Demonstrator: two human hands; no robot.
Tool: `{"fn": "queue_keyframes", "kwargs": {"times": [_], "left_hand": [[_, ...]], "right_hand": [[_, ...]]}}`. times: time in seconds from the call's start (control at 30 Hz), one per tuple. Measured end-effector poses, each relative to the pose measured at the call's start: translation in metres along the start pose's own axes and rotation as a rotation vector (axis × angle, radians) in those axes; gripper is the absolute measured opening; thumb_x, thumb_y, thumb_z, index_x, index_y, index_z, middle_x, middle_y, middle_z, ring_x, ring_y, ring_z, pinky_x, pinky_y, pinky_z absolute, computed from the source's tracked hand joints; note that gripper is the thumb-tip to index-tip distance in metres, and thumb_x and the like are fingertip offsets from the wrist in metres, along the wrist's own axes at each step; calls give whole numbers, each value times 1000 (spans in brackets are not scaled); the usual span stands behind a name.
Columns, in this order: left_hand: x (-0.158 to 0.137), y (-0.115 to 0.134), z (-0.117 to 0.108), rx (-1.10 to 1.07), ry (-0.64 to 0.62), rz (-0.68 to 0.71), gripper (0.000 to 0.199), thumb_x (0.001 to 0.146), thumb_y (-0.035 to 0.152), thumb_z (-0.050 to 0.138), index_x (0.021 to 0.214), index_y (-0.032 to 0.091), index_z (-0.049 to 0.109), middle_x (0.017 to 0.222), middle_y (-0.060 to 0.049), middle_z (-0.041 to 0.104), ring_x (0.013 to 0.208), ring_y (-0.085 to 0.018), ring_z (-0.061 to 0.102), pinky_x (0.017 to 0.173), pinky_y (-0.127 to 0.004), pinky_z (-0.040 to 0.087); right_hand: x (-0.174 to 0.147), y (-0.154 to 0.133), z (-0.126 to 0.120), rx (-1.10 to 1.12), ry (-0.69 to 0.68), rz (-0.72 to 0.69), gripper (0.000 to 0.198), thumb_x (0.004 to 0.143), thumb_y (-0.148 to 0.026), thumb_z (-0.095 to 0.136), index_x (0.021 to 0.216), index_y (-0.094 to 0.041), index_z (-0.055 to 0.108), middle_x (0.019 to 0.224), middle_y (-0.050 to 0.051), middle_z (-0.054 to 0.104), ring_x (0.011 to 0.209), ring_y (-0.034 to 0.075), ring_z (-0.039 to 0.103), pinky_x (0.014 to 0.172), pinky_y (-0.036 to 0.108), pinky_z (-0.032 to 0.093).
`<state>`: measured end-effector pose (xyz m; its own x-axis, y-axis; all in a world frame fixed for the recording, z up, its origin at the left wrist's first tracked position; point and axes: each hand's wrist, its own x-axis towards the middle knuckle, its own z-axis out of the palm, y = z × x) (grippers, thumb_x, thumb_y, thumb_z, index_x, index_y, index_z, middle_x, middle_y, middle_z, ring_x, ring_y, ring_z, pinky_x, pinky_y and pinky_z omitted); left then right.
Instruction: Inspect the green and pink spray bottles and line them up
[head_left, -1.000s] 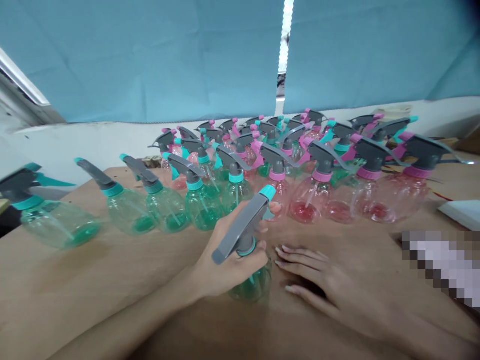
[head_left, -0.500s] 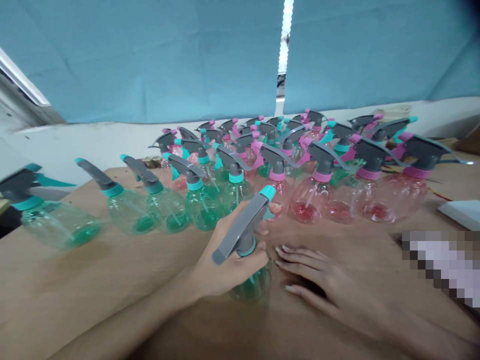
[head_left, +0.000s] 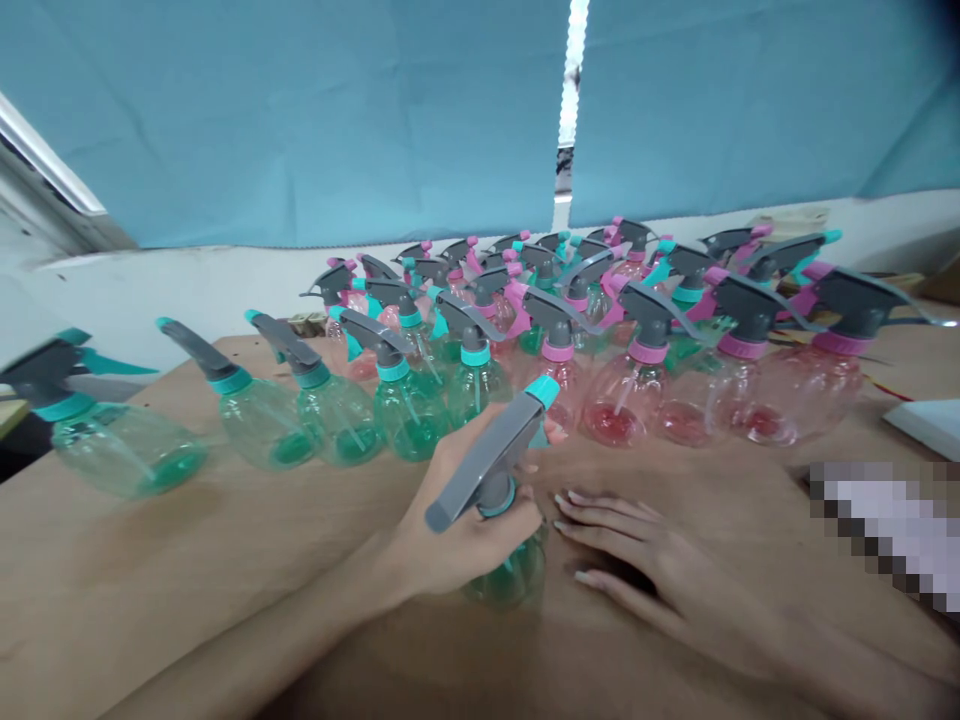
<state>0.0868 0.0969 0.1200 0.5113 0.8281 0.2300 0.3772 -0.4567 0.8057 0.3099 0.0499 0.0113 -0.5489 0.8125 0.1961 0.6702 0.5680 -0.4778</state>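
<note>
Head: rounded translucent bottle [head_left: 511, 578] in fingers [head_left: 510, 526].

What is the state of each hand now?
Left hand: closed around the neck of a green spray bottle.
Right hand: open, holding nothing visible, beside it.

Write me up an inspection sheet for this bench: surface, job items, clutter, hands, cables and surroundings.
Surface: brown tabletop, wood-like.
Job items: green spray bottle in hand; rows of other green bottles and pink bottles beyond.
Clutter: white object at far right; a pixelated patch hides the area below it.
Hands: left hand grips the spray bottle; right hand palm down beside it, not touching it.
Cables: thin reddish strand at right, possibly a cable.
Surroundings: blue sheet above white wall.
</note>
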Motion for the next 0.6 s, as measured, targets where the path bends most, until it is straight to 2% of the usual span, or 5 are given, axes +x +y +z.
{"fn": "queue_keyframes", "kwargs": {"times": [0.1, 0.2, 0.33, 0.5, 0.6], "left_hand": [[1, 0, -1, 82, 38, 67, 23, 67, 14, 52, 87, 25, 53, 75, 3, 55, 56, -14, 50, 57, -28, 46], [2, 2, -2, 102, 61, 108, 18, 63, 14, 51, 77, 25, 48, 72, 3, 53, 62, -16, 52, 61, -28, 46], [2, 4, -1, 77, 48, 75, 19, 66, 14, 49, 81, 25, 50, 73, 4, 52, 59, -14, 49, 60, -26, 46], [4, 2, -1, 97, 67, 42, 16, 64, 15, 48, 77, 25, 47, 65, 5, 49, 54, -14, 47, 56, -26, 45], [4, 2, -2, 152, 49, 31, 23, 63, 17, 48, 84, 25, 53, 72, 4, 59, 58, -14, 54, 58, -26, 49]], "right_hand": [[0, 0, 0, -3, -2, 8, 43, 95, -37, 50, 137, -30, 49, 143, 3, 49, 131, 23, 45, 108, 47, 38], [0, -2, -2, -25, -23, 20, 43, 96, -38, 47, 137, -28, 49, 144, 3, 48, 132, 23, 44, 109, 46, 37], [2, -4, -3, -37, -64, 18, 44, 97, -41, 45, 137, -26, 49, 145, 2, 47, 133, 21, 42, 110, 45, 36], [3, -1, -2, -1, -61, 26, 43, 96, -41, 46, 136, -27, 50, 144, 1, 48, 133, 21, 43, 111, 44, 35], [3, 0, -2, 8, -60, 13, 43, 96, -41, 46, 137, -28, 50, 145, 1, 47, 133, 20, 42, 112, 44, 35]]}}
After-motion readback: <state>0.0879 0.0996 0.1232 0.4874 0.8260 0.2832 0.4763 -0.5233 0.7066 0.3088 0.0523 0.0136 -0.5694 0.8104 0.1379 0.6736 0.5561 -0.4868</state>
